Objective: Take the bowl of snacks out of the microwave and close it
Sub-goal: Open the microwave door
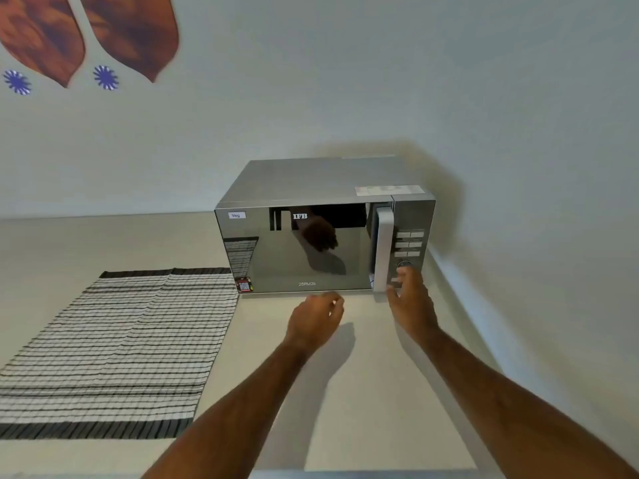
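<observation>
Two bare hands are shown before a closed microwave (311,229). The right hand (409,299) is spread open, its fingers (403,274) raised at the lower end of the vertical door handle (383,250), beside the control panel (409,243); whether the handle is actually touched cannot be told. The left hand (316,318) is held loosely curled and empty, just in front of the mirrored door, in which it is reflected. No view into the oven is given, so the bowl is not seen. A striped cloth (114,347) is laid on the counter (373,409) to the left, its corner beside the oven.
</observation>
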The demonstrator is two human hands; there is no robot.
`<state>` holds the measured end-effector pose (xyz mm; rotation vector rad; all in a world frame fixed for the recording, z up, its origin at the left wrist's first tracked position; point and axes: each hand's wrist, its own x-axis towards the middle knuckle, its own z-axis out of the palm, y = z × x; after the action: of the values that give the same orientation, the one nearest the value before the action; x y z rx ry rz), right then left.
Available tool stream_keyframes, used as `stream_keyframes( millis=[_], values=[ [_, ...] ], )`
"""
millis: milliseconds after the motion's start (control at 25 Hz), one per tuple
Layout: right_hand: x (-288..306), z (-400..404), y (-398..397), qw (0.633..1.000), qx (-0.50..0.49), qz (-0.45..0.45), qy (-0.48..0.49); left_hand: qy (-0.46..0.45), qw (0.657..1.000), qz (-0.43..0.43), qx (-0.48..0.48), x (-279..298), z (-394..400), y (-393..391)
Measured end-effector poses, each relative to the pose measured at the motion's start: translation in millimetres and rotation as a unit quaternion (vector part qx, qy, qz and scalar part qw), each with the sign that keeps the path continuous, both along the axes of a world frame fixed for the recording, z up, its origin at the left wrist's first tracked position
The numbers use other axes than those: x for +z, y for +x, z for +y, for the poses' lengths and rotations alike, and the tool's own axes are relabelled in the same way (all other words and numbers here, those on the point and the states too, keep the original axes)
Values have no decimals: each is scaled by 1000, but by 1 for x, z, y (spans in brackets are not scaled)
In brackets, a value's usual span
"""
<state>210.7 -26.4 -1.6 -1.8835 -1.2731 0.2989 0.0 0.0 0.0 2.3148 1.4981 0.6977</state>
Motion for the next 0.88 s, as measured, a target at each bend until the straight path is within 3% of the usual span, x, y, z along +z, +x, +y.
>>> stream_keyframes(
  millis=[280, 520, 880],
  values=[
    [18, 42, 14, 995, 48, 73, -43, -18, 977, -213, -13, 62, 40, 87],
    [14, 53, 23, 993, 96, 72, -24, -70, 964, -252, -55, 69, 56, 120],
    [0, 32, 30, 989, 135, 65, -14, -30, 961, -264, -80, 43, 53, 110]
  ],
)
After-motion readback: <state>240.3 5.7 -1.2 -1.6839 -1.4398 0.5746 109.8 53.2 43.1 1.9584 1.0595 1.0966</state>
